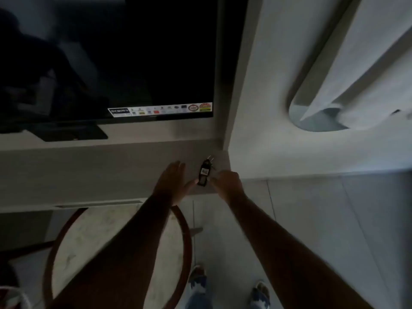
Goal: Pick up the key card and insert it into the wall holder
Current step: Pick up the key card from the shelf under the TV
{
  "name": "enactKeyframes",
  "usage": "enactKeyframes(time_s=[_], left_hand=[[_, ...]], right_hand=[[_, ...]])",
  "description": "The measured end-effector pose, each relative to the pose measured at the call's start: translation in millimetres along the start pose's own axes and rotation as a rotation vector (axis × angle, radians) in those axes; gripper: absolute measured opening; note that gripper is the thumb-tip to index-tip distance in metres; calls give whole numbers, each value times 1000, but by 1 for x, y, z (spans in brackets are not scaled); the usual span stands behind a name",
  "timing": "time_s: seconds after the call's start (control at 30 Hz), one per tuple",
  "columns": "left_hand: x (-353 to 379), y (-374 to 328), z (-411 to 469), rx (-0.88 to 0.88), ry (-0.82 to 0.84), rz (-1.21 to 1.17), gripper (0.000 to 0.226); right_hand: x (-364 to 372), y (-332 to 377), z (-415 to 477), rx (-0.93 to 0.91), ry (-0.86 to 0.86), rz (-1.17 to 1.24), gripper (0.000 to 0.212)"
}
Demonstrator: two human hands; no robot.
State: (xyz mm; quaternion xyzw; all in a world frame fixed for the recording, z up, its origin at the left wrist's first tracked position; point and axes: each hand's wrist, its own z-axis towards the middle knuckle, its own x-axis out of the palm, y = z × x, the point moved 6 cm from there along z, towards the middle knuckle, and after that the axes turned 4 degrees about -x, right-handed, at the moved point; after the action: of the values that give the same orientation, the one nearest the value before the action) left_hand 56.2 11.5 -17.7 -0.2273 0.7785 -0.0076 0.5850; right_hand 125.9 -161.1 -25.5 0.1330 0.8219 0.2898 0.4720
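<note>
Dim room, dark television above: the key card [204,173] lies at the worktop's [89,175] right end, near its front edge, long axis running front to back. Left hand [172,182] flat and open beside it; right hand [227,182] curled, empty, about equally close.

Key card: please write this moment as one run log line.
key card on shelf | left hand open | right hand closing in | not grasped

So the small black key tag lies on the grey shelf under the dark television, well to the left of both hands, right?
Not quite. In the head view the small black key tag lies on the grey shelf between the left hand and right hand, not left of both.
</note>
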Motion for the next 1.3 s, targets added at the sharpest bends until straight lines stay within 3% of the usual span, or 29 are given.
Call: enactKeyframes(time_s=[0.1, 0.2, 0.37, 0.57, 0.67, 0.8, 0.97, 1.3], left_hand=[[9, 16, 5, -36, 27, -31, 99], [15, 21, 5, -36, 42, -35, 93], [21, 30, 8, -4, 66, -24, 88], [22, 29, 9, 11, 84, -37, 89], [16, 23, 9, 7, 79, -35, 101], [8, 7, 8, 35, 56, -37, 92], [-20, -42, 4, 153, -11, -51, 85], [-70, -216, -20, 440, -88, -105, 79]], right_hand=[[7, 8, 11, 122, -86, 79, 52], [9, 15, 18, 199, -170, 102, 54], [16, 20, 31, 187, -221, 120, 46], [21, 13, 37, 298, -150, 173, 43], [24, -5, 44, 370, -115, 259, 44], [9, -10, 37, 319, -70, 406, 21], [-45, -23, 7, 279, -194, 656, 22], [-211, -88, -84, 217, -414, 820, 22]])
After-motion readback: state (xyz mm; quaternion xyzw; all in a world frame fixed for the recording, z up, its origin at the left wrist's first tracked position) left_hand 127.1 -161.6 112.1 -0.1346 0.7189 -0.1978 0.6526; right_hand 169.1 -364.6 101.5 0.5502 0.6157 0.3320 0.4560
